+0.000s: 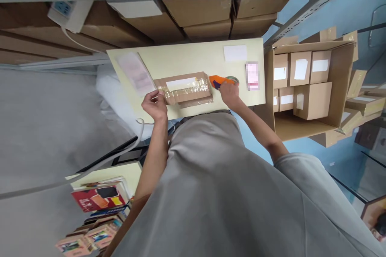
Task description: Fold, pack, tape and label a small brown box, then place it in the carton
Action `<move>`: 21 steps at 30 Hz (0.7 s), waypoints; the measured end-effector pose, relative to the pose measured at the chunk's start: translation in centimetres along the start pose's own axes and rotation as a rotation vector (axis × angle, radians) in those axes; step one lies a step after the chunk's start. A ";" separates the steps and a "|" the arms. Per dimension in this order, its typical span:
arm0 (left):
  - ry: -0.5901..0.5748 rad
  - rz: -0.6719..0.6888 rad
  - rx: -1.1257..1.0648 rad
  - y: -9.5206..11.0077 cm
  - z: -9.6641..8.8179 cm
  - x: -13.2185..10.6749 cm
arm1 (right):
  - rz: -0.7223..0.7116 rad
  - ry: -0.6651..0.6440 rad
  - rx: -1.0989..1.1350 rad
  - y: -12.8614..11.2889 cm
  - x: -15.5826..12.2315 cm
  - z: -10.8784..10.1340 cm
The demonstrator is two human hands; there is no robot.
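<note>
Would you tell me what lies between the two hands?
Head view: a taped cardboard box lies between the left hand and the right hand gripping the tape dispenser.

The box [187, 95] was a small, flat brown carton, closed, with a white label [181, 83] on top and shiny clear tape [193, 89] along its length. It lay flat on the pale yellow table [181, 56], long side across. The orange dispenser [218, 81] sat at its right end.

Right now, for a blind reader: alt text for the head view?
A person's left hand holds a taped cardboard box on a pale table while the right hand holds an orange tape dispenser at its other end.
</note>
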State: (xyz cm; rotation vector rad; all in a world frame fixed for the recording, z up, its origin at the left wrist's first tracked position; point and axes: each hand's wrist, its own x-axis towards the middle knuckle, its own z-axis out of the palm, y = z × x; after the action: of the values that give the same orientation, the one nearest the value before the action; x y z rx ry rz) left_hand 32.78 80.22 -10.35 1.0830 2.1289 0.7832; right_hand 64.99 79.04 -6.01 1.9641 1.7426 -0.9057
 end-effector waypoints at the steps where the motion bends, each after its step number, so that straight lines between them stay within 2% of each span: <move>1: 0.005 0.001 -0.008 -0.1 0.0 0.0 | 0.069 0.025 0.014 0.4 0.1 0.6; 3: 0.010 0.001 -0.023 -0.2 0.1 0.0 | 0.204 0.075 0.060 1.6 0.2 1.8; 5: 0.011 -0.004 -0.034 -0.2 0.2 0.0 | 0.272 0.136 0.132 2.9 0.4 3.0; 10: -0.010 0.005 -0.082 -0.3 0.3 0.1 | 0.254 0.301 0.321 5.0 1.1 6.1; 14: -0.013 0.006 -0.111 -0.3 0.2 -0.2 | 0.260 0.405 0.400 5.4 0.8 6.9; 16: -0.020 0.009 -0.106 -0.3 0.0 -0.5 | 0.252 0.531 0.422 5.2 0.1 6.5; 18: -0.018 0.019 -0.075 -0.2 0.0 -0.7 | 0.173 0.636 0.436 4.2 -0.6 5.8; 21: -0.014 0.056 -0.032 -0.1 0.1 -0.9 | -0.046 0.627 0.482 0.9 -1.1 4.6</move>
State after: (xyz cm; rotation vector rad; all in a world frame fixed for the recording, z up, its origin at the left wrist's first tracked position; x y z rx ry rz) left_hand 33.25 79.45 -10.29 1.1318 2.0753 0.8308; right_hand 64.78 75.07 -8.79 2.7615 2.0297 -0.8351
